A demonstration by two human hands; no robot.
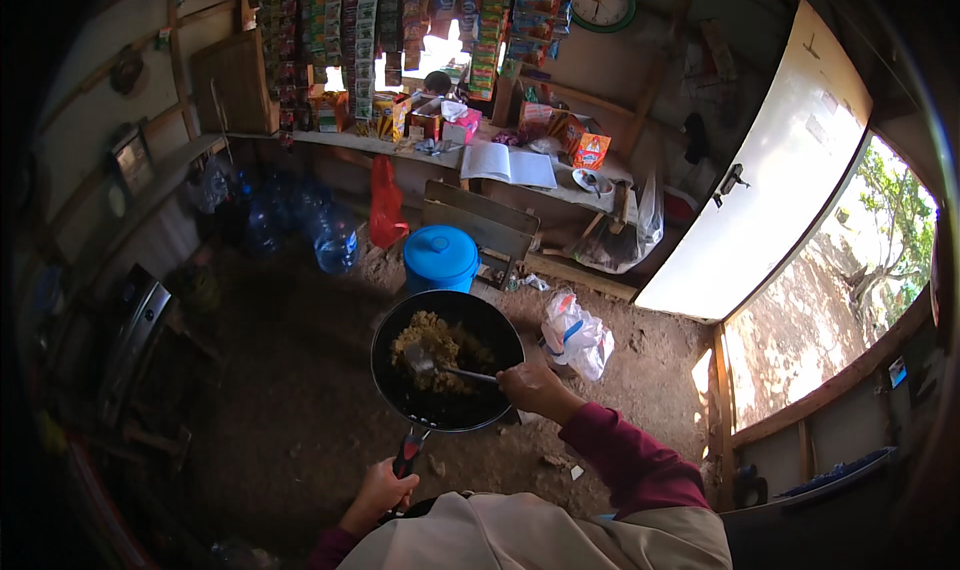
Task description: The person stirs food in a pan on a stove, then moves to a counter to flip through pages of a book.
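Observation:
My left hand (pixel 382 491) is closed around the black-and-red handle (pixel 407 456) of a dark frying pan (pixel 495 405). The pan is held out in front of my body, above the dirt floor. Inside it lies a heap of yellowish-brown cooked food (pixel 427 333), perhaps fried rice, mostly on the far left side. My right hand (pixel 536 390) grips a metal spatula (pixel 465 374) near the pan's right rim. The spatula's blade rests against the food. Part of the spatula's handle is hidden inside my fist.
Beyond the pan stands a blue lidded bucket (pixel 440 258), with a white plastic bag (pixel 577 337) to its right. A wooden counter (pixel 442 157) holds boxes and an open notebook (pixel 510 166). Large water bottles (pixel 334 240) stand left. An open door (pixel 757 172) is at right.

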